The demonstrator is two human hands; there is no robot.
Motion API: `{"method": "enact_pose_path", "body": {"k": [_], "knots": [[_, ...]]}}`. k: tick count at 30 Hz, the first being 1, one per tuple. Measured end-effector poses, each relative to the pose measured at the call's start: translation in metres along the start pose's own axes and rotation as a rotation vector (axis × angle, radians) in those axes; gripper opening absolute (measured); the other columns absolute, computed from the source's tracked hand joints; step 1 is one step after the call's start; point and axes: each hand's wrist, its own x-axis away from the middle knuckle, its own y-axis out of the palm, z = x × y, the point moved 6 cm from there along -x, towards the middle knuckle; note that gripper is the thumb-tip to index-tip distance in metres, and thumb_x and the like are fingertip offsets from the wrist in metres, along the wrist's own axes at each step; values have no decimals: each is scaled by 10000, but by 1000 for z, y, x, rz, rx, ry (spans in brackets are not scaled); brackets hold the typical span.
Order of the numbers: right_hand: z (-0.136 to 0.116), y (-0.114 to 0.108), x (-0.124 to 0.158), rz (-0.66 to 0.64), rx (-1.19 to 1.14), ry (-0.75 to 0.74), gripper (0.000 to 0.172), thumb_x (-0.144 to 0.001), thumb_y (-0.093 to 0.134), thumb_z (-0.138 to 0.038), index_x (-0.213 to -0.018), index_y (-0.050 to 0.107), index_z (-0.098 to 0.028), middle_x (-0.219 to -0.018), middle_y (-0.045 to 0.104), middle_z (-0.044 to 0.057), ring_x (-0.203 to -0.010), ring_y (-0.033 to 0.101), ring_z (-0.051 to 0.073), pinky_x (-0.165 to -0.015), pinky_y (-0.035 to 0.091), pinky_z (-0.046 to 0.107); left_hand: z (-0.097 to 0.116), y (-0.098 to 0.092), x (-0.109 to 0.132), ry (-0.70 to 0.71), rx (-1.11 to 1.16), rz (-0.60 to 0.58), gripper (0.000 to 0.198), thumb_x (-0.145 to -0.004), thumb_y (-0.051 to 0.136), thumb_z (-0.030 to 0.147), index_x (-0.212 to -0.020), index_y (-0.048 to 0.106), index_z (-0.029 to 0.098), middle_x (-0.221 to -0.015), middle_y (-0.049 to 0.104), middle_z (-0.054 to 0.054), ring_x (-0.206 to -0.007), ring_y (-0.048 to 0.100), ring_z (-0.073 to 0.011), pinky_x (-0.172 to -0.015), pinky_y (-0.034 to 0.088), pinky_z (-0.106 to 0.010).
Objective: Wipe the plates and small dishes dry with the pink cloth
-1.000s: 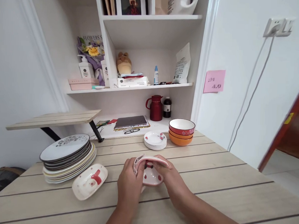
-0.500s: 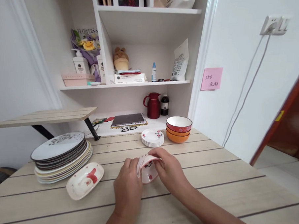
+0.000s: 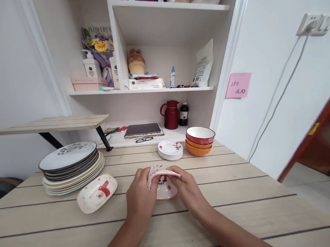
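Both my hands hold a small stack of white dishes with red patterns (image 3: 164, 181) just above the wooden table (image 3: 233, 192). My left hand (image 3: 140, 199) grips the stack's left edge, fingers curled. My right hand (image 3: 188, 190) closes on its right side, fingertips on the top dish's rim. A similar white dish with a red figure (image 3: 97, 193) leans against a tall stack of large plates (image 3: 71, 166) to the left.
A stack of small floral saucers (image 3: 170, 150) and stacked red and orange bowls (image 3: 200, 140) stand at the table's far edge. Behind are shelves with a red jug (image 3: 171, 114), a dark bottle (image 3: 184, 114), a laptop (image 3: 143, 130) and glasses. A raised wooden board (image 3: 54, 123) juts out at left.
The small dishes have tilted and shifted slightly between my hands and now sit lower, near the table. My view has swayed a little. The other crockery has not moved.
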Motion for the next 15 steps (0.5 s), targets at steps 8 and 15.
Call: {"method": "enact_pose_path", "body": {"k": [8,15], "knots": [[35,-5,-9,68,-121,140,215,-787,525,-346,-861,621,-168,-761,616,28,-687,536,185,-621,403,295,6,2,7,48,470,7,434,-963,265,403,-1283,514,247,-1258,456,-92,-1176,499,-182,-990,431,-365],[24,-2,-6,57,-128,109,175,-779,518,-313,-837,627,-189,-784,632,24,-691,542,184,-634,411,301,9,-14,7,107,411,190,319,-951,338,326,-1029,628,217,-1206,435,-89,-1163,476,-191,-974,437,-359]]}}
